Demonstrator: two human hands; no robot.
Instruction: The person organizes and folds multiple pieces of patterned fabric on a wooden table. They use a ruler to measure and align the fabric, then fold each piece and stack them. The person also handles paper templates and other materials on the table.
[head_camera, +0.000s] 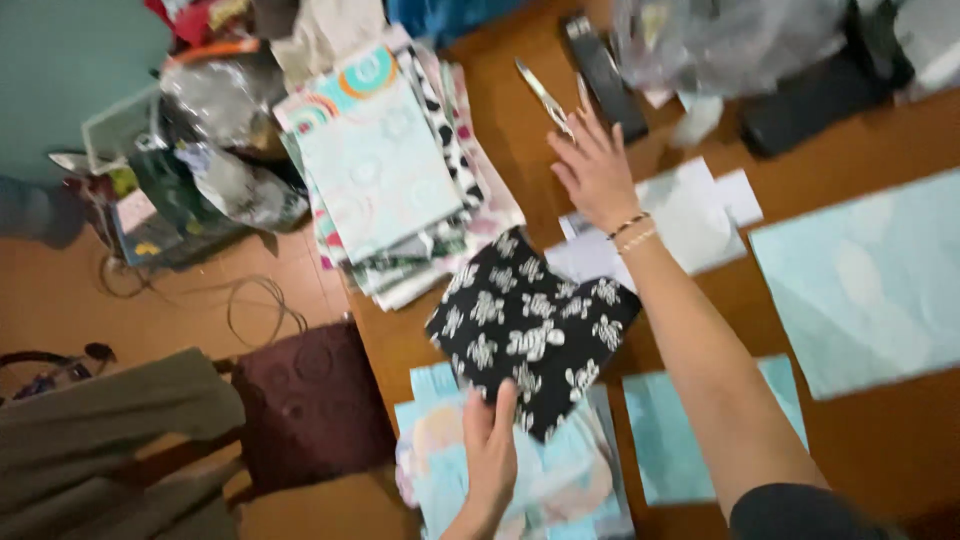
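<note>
Worktop (520, 130) of brown wood carries everything here, and most of it lies beyond and to either side of the two hands. Well to the right of the right hand lies the largest cut sheet, a pale blue fabric panel (870, 280), flat and spread out. Far to the left of that hand sits a tall stack of folded patterned fabrics (385, 170), its top piece pale with ring motifs. Between the hands lies the black fabric square with white turtle print (530, 325), tilted like a diamond; its lower corner overlaps a pile of pastel blue fabric pieces (540, 470) at the near edge. A smaller pale blue piece (665, 430) lies just under the right forearm. White paper pieces (700, 215) rest just right of the right wrist.

The left hand (490, 450) rests on the pastel pile, fingers together and flat, its grip seeming to pinch or press the black square's lower corner; whether it truly holds the cloth I cannot tell. The right hand (595, 165) stretches forward, grip wide with fingers spread, empty, its fingertips almost at the scissors (545, 98), which lie just beyond it beside a dark flat case (605, 75).

By my judgement, several pieces are already cut and laid out, the black square looks uncut, and the scissors are not yet in hand.
</note>
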